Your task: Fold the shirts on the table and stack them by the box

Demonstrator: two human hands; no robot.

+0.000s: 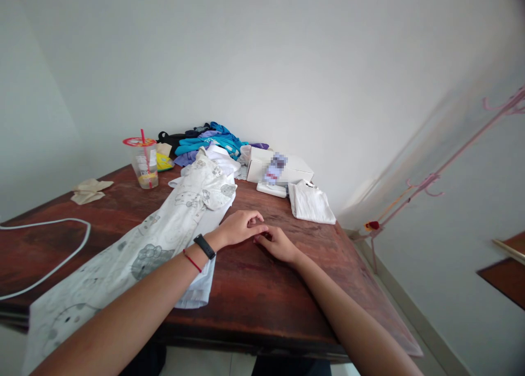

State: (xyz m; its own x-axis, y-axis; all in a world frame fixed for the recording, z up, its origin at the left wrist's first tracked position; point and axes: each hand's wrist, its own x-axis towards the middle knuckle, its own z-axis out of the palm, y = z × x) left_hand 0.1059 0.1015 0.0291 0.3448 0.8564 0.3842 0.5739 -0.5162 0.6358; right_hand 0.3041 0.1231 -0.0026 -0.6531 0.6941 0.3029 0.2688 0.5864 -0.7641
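Observation:
My left hand (240,227), with a black band and a red string at its wrist, lies over the table with fingers loosely bent and apart. Its thumb tip meets the fingers of my right hand (279,245). The right hand's fingers are also slackly curled, and no object shows in either hand. Beside my left wrist and under the forearm spreads a white garment with grey cartoon cat prints (153,253), hanging over the front edge. Plain white cloth (199,288) shows beneath it. A folded white garment (310,202) lies at the right.
On the dark red wooden table (262,299) stand a plastic cup with a straw (145,165) and a white box (295,168). Piled clothes (217,138) lie against the wall. A white cable (77,245) and a beige cloth (90,191) are left. A pink rack (414,193) stands right.

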